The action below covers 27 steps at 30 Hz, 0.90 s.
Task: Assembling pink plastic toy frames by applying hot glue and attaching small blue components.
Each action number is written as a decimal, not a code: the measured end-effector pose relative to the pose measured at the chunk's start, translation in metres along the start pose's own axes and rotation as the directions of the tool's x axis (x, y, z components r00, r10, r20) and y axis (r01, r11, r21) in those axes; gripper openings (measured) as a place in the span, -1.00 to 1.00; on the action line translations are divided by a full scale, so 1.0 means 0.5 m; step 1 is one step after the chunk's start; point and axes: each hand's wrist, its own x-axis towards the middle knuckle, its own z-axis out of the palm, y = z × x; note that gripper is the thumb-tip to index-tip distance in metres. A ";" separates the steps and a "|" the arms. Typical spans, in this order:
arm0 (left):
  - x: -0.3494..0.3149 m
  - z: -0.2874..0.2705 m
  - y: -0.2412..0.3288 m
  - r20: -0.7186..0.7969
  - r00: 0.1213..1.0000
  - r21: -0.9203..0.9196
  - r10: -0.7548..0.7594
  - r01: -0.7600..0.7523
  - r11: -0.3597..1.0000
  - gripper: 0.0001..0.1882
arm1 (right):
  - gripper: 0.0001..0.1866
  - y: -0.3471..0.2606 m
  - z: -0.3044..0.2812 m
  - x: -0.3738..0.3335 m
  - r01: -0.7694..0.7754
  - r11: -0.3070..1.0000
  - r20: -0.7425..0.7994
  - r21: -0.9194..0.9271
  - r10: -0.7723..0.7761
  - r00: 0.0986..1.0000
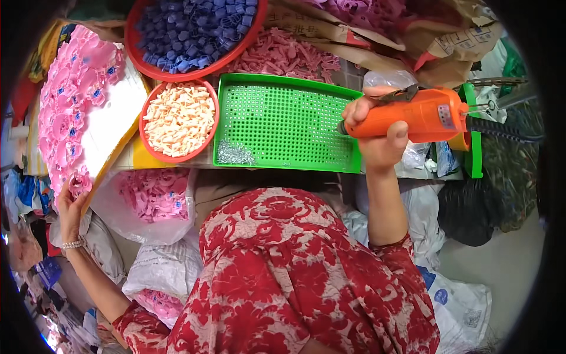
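At the far left, my left hand [69, 209] has its fingers closed on a pink plastic part [80, 183] at the near corner of a white board [115, 118]. Rows of similar pink parts [62, 125], several with small blue pieces in them, cover that board's left side. My right hand [382, 141] grips an orange electric screwdriver [415, 117], held sideways with its dark tip pointing left over the right end of a green perforated tray [283, 118]. Small silver screws [234, 154] lie heaped in the tray's near left corner.
A red basin [131, 50] of blue-purple pieces and a smaller red bowl [216, 115] of cream pieces stand left of the tray. Behind it lie loose pink strips [289, 53]. The screwdriver's black cord [504, 130] runs right. Bags of pink parts [154, 192] stand near my left arm.
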 end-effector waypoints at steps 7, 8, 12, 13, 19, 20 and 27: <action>-0.032 0.016 -0.002 -0.076 0.997 0.137 -0.013 0.023 0.990 -0.40 | -0.27 0.007 -0.024 -0.022 -0.099 0.972 -0.057 0.214 0.113 0.992; -0.014 0.037 0.042 0.061 0.997 -0.027 -0.048 0.050 0.998 -0.37 | -0.27 0.015 -0.055 -0.022 -0.121 0.938 -0.012 0.324 0.132 0.991; -0.039 0.047 0.035 -0.141 0.983 -0.050 0.120 -0.128 0.990 -0.30 | -0.26 0.013 -0.038 -0.002 -0.040 0.987 0.041 0.154 0.034 0.999; -0.043 0.041 0.036 -0.195 0.975 -0.041 0.106 -0.116 0.992 -0.37 | -0.25 0.012 -0.033 0.005 -0.030 0.996 0.019 0.080 0.029 0.999; -0.052 0.030 0.024 -0.276 0.961 0.114 -0.019 0.052 0.992 -0.53 | -0.23 0.005 0.001 0.029 -0.034 0.999 0.081 0.039 0.031 0.996; -0.050 0.028 0.014 -0.278 0.959 0.135 -0.054 0.095 0.986 -0.53 | -0.23 0.005 0.005 0.032 -0.032 0.999 0.084 0.040 0.029 0.996; -0.049 0.036 0.036 -0.201 0.979 -0.006 0.034 -0.036 0.999 -0.69 | -0.37 -0.009 0.030 0.071 -0.056 0.994 0.046 -0.092 0.061 0.997</action>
